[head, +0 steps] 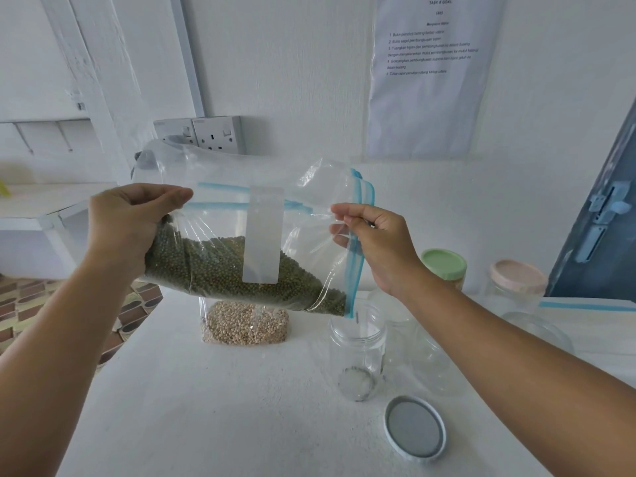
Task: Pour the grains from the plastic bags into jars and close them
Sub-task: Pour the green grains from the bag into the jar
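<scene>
The left hand [130, 223] has its grip clamped on the closed bottom corner of the bag of green grains [241, 270], fingers over the top edge and thumb toward the camera, lifting that end high. The right hand [375, 242] pinches the blue zip edge [354, 256] of the same bag between thumb and fingertips, holding the mouth apart and pointing it down. Between the two grips the bag hangs tilted, low on the right, and the green grains have slid toward the mouth, bunched just above the open jar [358, 349].

The bag's lowest corner sits directly over the jar's rim, perhaps just inside it; whether it touches I cannot tell. The jar looks almost empty, with only a few dark grains on its bottom, so pouring seems to have barely begun. Its lid [414, 430] lies upside down on the table [223, 407], near and to the right of the jar.

Behind the held bag, farther on the table, a second bag of pale grains [244, 327] stands untouched and full. To the right of the open jar are more clear jars [437, 363] without lids, and farther right two capped ones, a green-lidded jar [444, 266] and a pink-lidded jar [518, 280].

By my judgement, most of the task remains: emptying this bag, screwing on the lid, then the pale grains into another jar and closing that too.
</scene>
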The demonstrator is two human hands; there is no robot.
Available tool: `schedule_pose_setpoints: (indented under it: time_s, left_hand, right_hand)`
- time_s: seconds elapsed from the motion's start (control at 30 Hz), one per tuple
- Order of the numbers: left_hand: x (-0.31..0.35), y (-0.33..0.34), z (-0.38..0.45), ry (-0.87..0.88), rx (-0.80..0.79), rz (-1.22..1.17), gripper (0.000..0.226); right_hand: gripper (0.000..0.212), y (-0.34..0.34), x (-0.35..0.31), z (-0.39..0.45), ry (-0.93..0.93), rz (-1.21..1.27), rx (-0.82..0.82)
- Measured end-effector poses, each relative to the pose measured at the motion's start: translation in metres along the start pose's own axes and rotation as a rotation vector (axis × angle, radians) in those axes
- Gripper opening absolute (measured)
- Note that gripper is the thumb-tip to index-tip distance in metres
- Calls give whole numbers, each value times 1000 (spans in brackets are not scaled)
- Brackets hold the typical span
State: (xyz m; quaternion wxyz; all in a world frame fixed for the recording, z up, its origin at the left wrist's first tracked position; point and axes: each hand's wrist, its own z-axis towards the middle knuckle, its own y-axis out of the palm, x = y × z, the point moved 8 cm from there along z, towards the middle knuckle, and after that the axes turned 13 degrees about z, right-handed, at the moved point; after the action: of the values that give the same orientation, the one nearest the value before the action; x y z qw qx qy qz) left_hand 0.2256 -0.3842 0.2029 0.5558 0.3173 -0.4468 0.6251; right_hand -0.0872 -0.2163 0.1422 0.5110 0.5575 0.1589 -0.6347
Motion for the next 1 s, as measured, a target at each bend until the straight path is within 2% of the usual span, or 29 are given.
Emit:
schedule_pose_setpoints:
  time_s: [1.0]
  left_hand:
    - [15,1,13,16,-16,45,20]
  right_hand:
    - [26,4,-1,1,17,85,8]
